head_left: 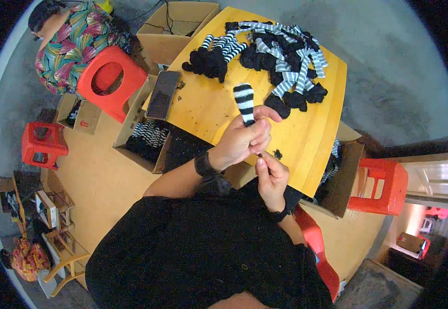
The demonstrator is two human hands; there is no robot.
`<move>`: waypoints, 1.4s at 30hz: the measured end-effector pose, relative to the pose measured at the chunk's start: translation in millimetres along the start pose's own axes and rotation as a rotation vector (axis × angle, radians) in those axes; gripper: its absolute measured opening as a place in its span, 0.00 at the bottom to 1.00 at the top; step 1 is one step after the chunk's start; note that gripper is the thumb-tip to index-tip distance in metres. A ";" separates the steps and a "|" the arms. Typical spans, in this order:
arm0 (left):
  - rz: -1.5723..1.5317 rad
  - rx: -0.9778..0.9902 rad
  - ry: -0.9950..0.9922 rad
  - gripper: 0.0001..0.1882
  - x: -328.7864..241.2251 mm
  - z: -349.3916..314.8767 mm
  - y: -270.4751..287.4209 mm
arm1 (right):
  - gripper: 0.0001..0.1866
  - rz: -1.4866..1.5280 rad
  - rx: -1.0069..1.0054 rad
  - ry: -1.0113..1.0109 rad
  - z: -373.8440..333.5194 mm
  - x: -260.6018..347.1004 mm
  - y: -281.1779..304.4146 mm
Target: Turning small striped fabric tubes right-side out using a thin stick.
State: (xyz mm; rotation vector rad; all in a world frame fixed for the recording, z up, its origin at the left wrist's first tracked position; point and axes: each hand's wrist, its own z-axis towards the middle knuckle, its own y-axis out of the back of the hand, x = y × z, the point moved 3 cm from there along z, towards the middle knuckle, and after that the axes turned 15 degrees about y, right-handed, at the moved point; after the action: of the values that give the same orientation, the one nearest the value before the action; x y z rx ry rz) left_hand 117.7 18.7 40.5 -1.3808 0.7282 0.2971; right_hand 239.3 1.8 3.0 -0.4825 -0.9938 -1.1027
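Observation:
A black-and-white striped knitted tube (244, 100) with a rounded top stands up out of my left hand (244, 138). That hand is closed round its dark lower part, above the near half of the yellow table (203, 110). Just below it, my right hand (273, 181) pinches a small dark bit between thumb and fingers, close to the left hand's underside; whether it belongs to the tube is hidden. Farther back lie a bunch of black-and-white striped knitted pieces (229, 47) with black ends and a larger heap of grey-and-white striped ones (285, 56).
A phone (163, 95) lies at the table's left edge. Cardboard boxes (157, 159) holding striped knits flank the table. Red stools (44, 144) stand at both sides. At the upper left, a person (77, 46) in a patterned top sits near a red chair (111, 80).

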 end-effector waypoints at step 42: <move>-0.108 -0.116 -0.267 0.16 -59.3 -12.4 28.1 | 0.09 0.064 0.164 -0.149 -9.1 -2.8 6.8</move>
State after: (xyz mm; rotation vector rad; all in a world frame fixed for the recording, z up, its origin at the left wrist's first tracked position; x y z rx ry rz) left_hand 52.9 25.3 55.3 -1.4500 0.4201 0.4340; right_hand 249.0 -0.8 -3.1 -0.4648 -1.1817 -0.9292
